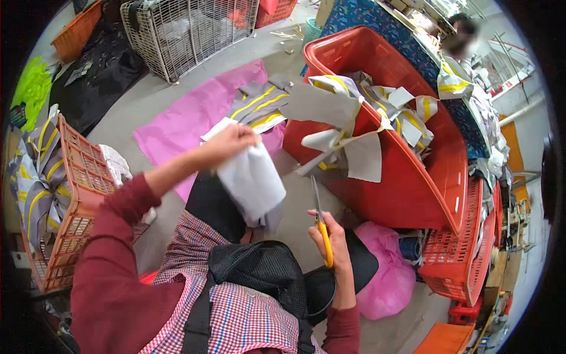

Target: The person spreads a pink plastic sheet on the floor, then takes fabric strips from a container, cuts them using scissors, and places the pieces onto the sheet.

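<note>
My left hand [234,141] pinches the top of a white fabric piece [253,183], which hangs down over my knee. Yellow-handled scissors [324,236] are in my right hand [331,239], their blades pointing up and away from me. Just beyond the blades, white and grey pieces [364,156] hang over the rim of a large red tub [377,189]. More grey pieces with yellow stripes [413,121] lie inside that tub. Similar striped pieces [262,103] rest on a pink sheet [188,118] on the floor, beyond my left hand.
An orange crate [82,200] of striped pieces stands at the left, a wire cage [188,35] at the back. Right of me are a pink bag [384,271] and a red basket [451,259]. Another person [463,35] is at the upper right.
</note>
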`<state>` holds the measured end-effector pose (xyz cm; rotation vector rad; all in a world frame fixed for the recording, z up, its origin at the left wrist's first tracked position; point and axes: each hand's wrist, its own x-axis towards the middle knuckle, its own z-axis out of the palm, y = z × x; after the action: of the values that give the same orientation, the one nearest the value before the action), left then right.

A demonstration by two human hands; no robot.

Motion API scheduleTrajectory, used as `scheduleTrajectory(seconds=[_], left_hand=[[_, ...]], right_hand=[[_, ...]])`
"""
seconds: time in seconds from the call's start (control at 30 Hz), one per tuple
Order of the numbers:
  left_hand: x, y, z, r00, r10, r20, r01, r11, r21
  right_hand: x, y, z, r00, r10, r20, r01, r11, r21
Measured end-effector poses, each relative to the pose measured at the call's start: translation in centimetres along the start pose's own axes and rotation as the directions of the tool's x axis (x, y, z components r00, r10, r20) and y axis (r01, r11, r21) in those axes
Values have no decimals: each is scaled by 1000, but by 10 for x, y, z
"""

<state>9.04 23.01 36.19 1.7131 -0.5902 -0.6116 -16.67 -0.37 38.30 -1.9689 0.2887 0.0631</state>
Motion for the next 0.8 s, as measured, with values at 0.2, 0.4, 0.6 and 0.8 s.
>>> scheduleTrajectory(seconds=[0.2,0.4,0.6,0.8], left_hand=[[198,-30,-138,926,-176,-335,152,984,-95],[353,140,-133,916,155,-370,-266,925,-271],[333,195,-110,678,533,-506,-673,727,-136],[326,78,-151,654,546,-524,-723,655,-219]], right_hand=[[-3,50,2,998,67,8,-67,994,89],[10,69,-2,994,103,22,-104,987,122],[13,43,-8,996,89,10,-89,993,73],[15,46,-7,999,28,19,-28,1000,-1]])
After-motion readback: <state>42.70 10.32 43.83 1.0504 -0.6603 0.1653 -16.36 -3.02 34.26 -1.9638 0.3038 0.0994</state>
